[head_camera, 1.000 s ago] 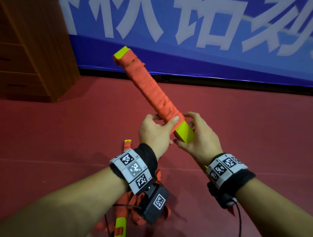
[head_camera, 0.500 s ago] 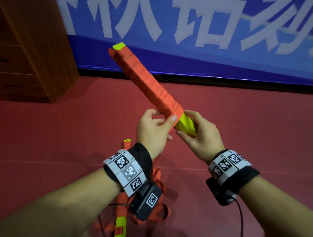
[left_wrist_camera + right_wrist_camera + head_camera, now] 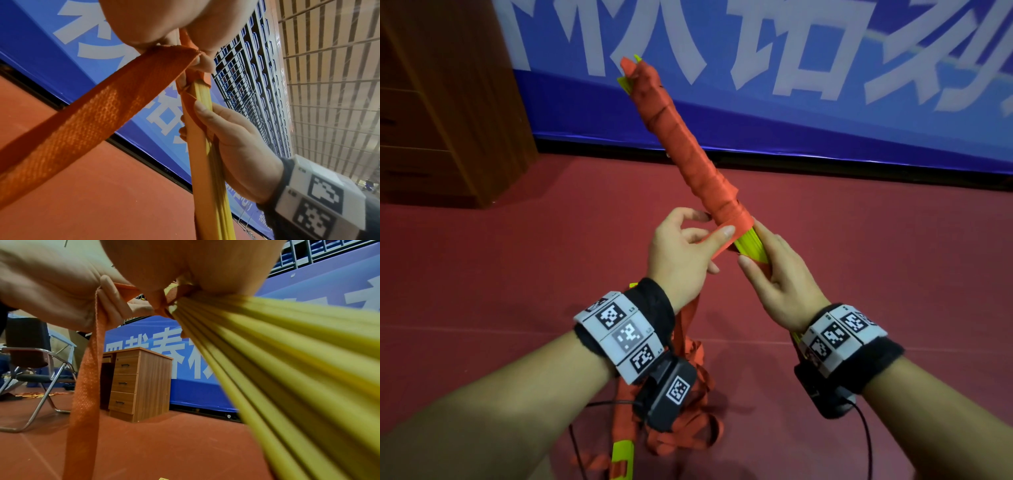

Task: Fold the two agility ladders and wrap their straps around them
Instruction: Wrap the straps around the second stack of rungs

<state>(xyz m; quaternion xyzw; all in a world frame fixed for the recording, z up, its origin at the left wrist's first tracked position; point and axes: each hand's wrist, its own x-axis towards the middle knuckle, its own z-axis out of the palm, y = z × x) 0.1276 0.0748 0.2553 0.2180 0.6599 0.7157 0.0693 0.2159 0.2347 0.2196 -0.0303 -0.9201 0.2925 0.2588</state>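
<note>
A folded agility ladder (image 3: 681,144) of yellow rungs, wound along most of its length in orange strap, slants up and away from me. My right hand (image 3: 774,274) grips its bare yellow lower end (image 3: 751,248). My left hand (image 3: 688,246) pinches the loose orange strap (image 3: 717,240) beside the last wrap; the strap (image 3: 86,113) runs slack down past my wrist. The right wrist view shows the yellow rungs (image 3: 287,369) close up and the strap (image 3: 86,386) hanging. The second ladder (image 3: 664,404) lies unwrapped on the floor below my left wrist, partly hidden.
Red floor (image 3: 893,257) all round. A blue banner wall (image 3: 825,102) stands ahead. A wooden drawer cabinet (image 3: 448,113) sits at the far left, and a metal-legged chair (image 3: 30,369) stands beside it in the right wrist view.
The wrapped ladder has turned about its length and tilted more upright. My left hand has drawn the strap round the lower end, out to the left.
</note>
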